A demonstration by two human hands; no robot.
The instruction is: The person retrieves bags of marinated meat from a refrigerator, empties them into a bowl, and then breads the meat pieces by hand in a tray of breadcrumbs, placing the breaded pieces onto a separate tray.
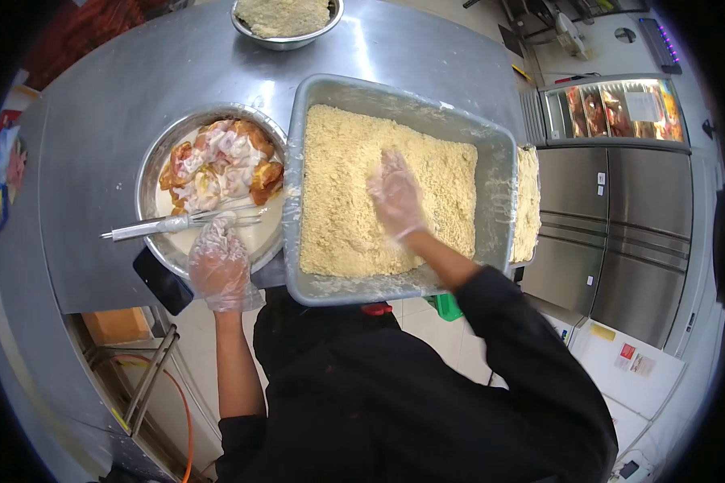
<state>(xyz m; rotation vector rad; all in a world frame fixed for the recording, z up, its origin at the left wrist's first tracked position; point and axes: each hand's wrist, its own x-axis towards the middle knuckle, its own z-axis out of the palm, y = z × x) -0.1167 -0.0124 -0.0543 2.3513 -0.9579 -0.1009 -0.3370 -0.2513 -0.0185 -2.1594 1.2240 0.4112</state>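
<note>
My left hand (pixel 220 262), in a clear plastic glove, is at the near edge of a round steel bowl (pixel 147 163), by the wires of a whisk (pixel 151 227). Whether its fingers grip anything is unclear. The bowl holds white batter (pixel 270 226) and raw meat pieces (pixel 223 154) coated in it. My right hand (pixel 397 196), gloved too and slightly blurred, rests on or just over yellowish breading crumbs (pixel 344 205) in a large grey plastic tub (pixel 500 175) right of the bowl. Nothing is seen in that hand.
A smaller steel bowl (pixel 287 42) of breaded food stands at the steel table's (pixel 411 54) far side. A dark smartphone (pixel 164 281) lies beside the batter bowl. Right of the tub is a crumb-filled tray (pixel 525 205). Steel refrigerators (pixel 646 241) stand on the right.
</note>
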